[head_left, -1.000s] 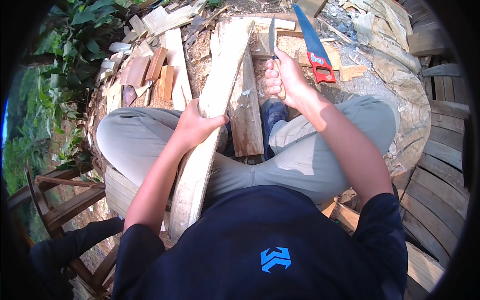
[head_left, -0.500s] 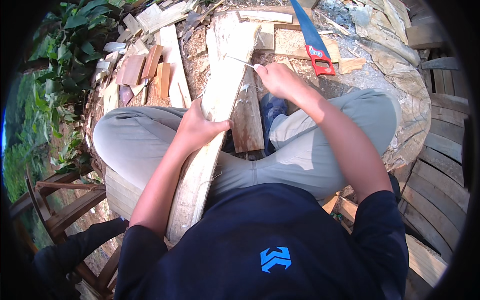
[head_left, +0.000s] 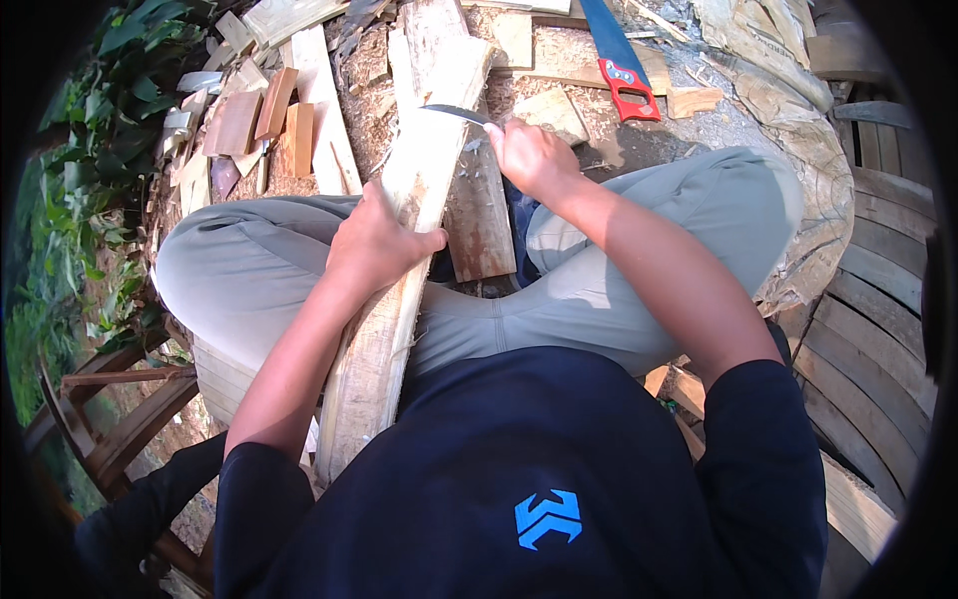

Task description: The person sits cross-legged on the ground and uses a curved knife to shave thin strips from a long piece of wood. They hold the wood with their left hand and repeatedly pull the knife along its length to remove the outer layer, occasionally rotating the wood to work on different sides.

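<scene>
A long pale wooden plank (head_left: pixel 371 369) slants up from beside my belly, between my legs, to the chip-strewn ground ahead. Wrapped across its middle is my left hand (head_left: pixel 377 243), thumb over the right edge and fingers hidden on the far side. My right hand (head_left: pixel 536 158) is closed round the handle of a knife with a slightly curved blade (head_left: pixel 454 111); its grip is mostly covered. The blade lies across the plank's sunlit upper part, edge hard to see in the glare. Under the plank, another brown board (head_left: pixel 481 230) lies between my legs.
A handsaw with a red handle (head_left: pixel 630 97) lies ahead on the right. Small wood blocks (head_left: pixel 239 124) and offcuts are heaped at the left, near green leaves (head_left: pixel 140 70). Crumpled sheeting (head_left: pixel 763 50) lies at the far right, beside a slatted wooden structure (head_left: pixel 878 299).
The knife has shifted along the plank, its blade now showing broader and flatter across it. My right hand is slightly nearer me, and the whole view has tilted a little.
</scene>
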Tool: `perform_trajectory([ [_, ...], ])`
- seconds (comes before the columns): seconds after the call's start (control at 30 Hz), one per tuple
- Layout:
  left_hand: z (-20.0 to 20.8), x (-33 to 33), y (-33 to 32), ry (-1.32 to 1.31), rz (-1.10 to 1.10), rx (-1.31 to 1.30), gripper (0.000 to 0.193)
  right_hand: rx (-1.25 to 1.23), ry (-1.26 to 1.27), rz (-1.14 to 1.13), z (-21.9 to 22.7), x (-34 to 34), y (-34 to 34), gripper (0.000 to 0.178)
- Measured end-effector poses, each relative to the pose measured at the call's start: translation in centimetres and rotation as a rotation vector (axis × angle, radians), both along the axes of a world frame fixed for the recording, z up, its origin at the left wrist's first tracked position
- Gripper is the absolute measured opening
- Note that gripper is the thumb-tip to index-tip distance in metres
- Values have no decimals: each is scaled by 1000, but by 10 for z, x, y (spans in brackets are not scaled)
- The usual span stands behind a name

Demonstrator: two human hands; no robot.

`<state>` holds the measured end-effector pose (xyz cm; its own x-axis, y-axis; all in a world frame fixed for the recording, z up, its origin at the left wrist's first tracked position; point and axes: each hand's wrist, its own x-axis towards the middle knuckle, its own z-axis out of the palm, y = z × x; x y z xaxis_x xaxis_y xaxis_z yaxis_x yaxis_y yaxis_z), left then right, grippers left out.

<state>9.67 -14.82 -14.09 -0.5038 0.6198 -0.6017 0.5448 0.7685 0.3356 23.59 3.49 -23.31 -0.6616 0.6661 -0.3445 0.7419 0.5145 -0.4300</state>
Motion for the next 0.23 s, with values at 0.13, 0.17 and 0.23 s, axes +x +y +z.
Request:
perform_trajectory([
  [0.13, -1, -3, -5, -10, -15, 31, 91, -34, 12, 6, 10, -5, -8, 53],
  [0.17, 0, -3, -6, -11, -27, 44, 91, -87, 1, 35, 8, -7, -6, 55],
  [0.23, 1, -3, -10, -11, -35, 53, 91, -199, -24, 88, -5, -10, 4, 59],
])
